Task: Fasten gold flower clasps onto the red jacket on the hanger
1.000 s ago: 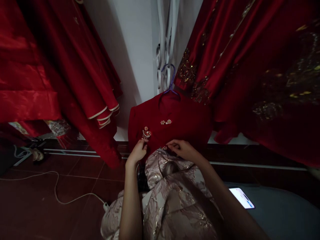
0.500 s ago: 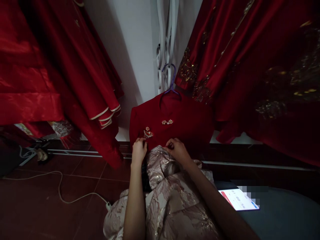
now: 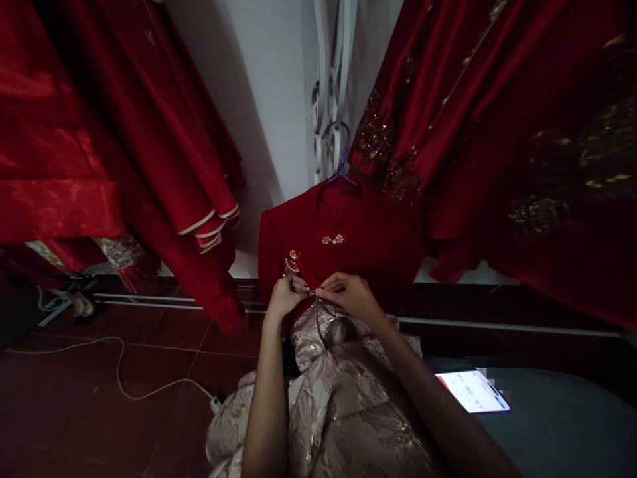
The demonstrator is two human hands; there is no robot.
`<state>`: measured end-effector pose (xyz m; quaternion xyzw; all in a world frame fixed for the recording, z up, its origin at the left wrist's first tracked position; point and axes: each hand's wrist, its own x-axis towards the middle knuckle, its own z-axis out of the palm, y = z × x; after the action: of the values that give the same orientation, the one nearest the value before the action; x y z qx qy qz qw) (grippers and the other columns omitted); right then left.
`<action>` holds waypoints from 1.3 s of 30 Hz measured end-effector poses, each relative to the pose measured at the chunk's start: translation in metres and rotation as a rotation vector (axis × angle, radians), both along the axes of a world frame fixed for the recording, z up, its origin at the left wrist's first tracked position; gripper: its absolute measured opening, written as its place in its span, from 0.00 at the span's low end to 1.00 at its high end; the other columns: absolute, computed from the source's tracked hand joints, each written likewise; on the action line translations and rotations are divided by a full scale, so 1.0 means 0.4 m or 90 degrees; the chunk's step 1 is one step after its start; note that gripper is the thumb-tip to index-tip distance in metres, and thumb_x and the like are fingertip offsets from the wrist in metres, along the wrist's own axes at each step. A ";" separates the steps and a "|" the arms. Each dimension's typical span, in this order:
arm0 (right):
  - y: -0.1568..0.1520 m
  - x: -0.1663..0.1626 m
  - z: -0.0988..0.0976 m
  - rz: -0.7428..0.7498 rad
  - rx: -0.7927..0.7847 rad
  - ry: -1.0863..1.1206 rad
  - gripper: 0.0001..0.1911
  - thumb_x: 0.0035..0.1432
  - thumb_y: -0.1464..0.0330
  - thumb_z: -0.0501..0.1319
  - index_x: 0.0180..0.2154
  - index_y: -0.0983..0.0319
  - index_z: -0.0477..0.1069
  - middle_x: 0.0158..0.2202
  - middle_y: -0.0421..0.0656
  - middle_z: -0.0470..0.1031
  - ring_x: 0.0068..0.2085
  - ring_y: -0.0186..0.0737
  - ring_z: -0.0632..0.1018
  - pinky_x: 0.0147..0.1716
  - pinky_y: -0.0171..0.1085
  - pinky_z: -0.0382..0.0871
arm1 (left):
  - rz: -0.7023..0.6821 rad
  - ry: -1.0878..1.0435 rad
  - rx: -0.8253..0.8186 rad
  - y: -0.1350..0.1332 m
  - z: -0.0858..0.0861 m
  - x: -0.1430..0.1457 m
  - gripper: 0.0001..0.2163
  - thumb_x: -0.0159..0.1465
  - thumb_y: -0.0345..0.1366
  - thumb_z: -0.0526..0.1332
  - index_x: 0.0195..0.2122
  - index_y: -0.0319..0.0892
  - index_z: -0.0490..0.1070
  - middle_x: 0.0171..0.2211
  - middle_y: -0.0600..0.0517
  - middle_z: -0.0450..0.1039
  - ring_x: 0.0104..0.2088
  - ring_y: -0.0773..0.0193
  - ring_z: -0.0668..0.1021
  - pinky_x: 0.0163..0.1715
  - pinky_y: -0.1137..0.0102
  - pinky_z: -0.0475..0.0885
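A red jacket hangs in front of me on a purple hanger. On its chest is a fastened jewelled clasp, with a jewelled brooch lower to the left. My left hand and my right hand meet at the front opening below these, fingertips pinched. Between them shows a small shiny clasp, each hand closed on one side of it; whether its halves are joined I cannot tell. Shiny patterned pinkish cloth lies just below, over my lap.
Red garments hang at the left and embellished red ones at the right. A lit phone rests on a grey-green surface. A pale cable runs across the tiled floor. White metal rails run low behind.
My left hand has moved right and my right hand slightly left, so their fingertips now meet at the small clasp. Before, they were apart on either side of the jacket's front.
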<state>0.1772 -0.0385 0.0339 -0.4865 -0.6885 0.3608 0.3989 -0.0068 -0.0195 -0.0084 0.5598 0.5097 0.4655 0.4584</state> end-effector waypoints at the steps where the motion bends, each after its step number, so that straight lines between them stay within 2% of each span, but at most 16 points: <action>1: 0.000 -0.014 -0.008 -0.030 0.017 -0.003 0.09 0.43 0.65 0.65 0.28 0.62 0.72 0.26 0.42 0.77 0.30 0.35 0.77 0.31 0.32 0.71 | -0.004 -0.014 -0.005 0.002 -0.002 0.002 0.10 0.42 0.25 0.67 0.27 0.35 0.71 0.23 0.51 0.74 0.25 0.69 0.75 0.30 0.73 0.71; 5: 0.008 -0.049 -0.055 -0.074 0.071 -0.031 0.05 0.46 0.67 0.62 0.27 0.62 0.70 0.26 0.40 0.76 0.29 0.33 0.77 0.30 0.31 0.71 | -0.029 -0.034 -0.024 0.005 -0.008 0.003 0.09 0.41 0.27 0.68 0.24 0.35 0.70 0.24 0.49 0.75 0.26 0.68 0.76 0.32 0.72 0.71; 9: 0.016 -0.055 -0.088 -0.081 0.100 -0.029 0.04 0.49 0.67 0.60 0.28 0.61 0.68 0.26 0.39 0.75 0.28 0.32 0.76 0.29 0.31 0.71 | -0.064 -0.045 -0.046 -0.007 0.006 -0.002 0.12 0.40 0.31 0.70 0.26 0.34 0.73 0.26 0.47 0.76 0.28 0.66 0.77 0.35 0.70 0.72; 12: 0.017 -0.048 -0.081 -0.067 0.089 -0.033 0.04 0.48 0.67 0.61 0.28 0.61 0.69 0.27 0.40 0.76 0.29 0.33 0.76 0.31 0.32 0.71 | -0.079 -0.055 -0.064 -0.018 0.023 -0.004 0.14 0.42 0.37 0.70 0.29 0.33 0.75 0.29 0.45 0.77 0.29 0.65 0.77 0.34 0.71 0.72; 16: 0.017 -0.032 -0.055 -0.060 0.075 -0.040 0.06 0.47 0.65 0.62 0.28 0.61 0.71 0.28 0.41 0.77 0.31 0.35 0.77 0.34 0.33 0.71 | -0.051 -0.044 -0.073 -0.018 0.027 -0.001 0.16 0.43 0.41 0.69 0.28 0.33 0.76 0.28 0.45 0.77 0.28 0.65 0.76 0.31 0.71 0.71; 25: 0.022 -0.037 -0.076 -0.057 0.075 -0.048 0.06 0.48 0.66 0.62 0.28 0.61 0.71 0.28 0.41 0.77 0.31 0.35 0.78 0.33 0.33 0.72 | -0.060 0.020 -0.022 -0.010 0.010 -0.003 0.12 0.43 0.37 0.68 0.27 0.34 0.77 0.28 0.45 0.77 0.29 0.64 0.77 0.32 0.71 0.71; 29: 0.019 -0.033 -0.066 -0.037 0.085 -0.049 0.04 0.48 0.67 0.61 0.28 0.61 0.71 0.29 0.40 0.77 0.31 0.34 0.77 0.32 0.32 0.71 | -0.056 0.029 -0.022 -0.009 0.010 -0.004 0.12 0.46 0.39 0.66 0.27 0.34 0.77 0.26 0.47 0.77 0.28 0.64 0.76 0.30 0.73 0.70; 33: 0.017 -0.033 -0.061 -0.043 0.078 -0.050 0.04 0.48 0.67 0.61 0.29 0.61 0.72 0.29 0.41 0.77 0.31 0.34 0.77 0.33 0.32 0.72 | -0.038 0.033 -0.012 -0.005 0.003 0.000 0.10 0.45 0.35 0.66 0.26 0.34 0.76 0.26 0.47 0.77 0.27 0.65 0.76 0.29 0.73 0.70; 39: 0.021 -0.041 -0.088 -0.041 0.079 -0.043 0.05 0.49 0.67 0.60 0.31 0.61 0.72 0.29 0.41 0.77 0.32 0.35 0.77 0.32 0.33 0.72 | -0.024 0.055 -0.024 -0.002 -0.008 -0.003 0.10 0.43 0.36 0.67 0.25 0.34 0.77 0.24 0.47 0.76 0.24 0.66 0.75 0.26 0.73 0.69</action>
<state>0.1610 -0.0300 -0.0013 -0.4945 -0.7069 0.2875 0.4161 -0.0079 -0.0203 -0.0114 0.5800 0.5271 0.4229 0.4548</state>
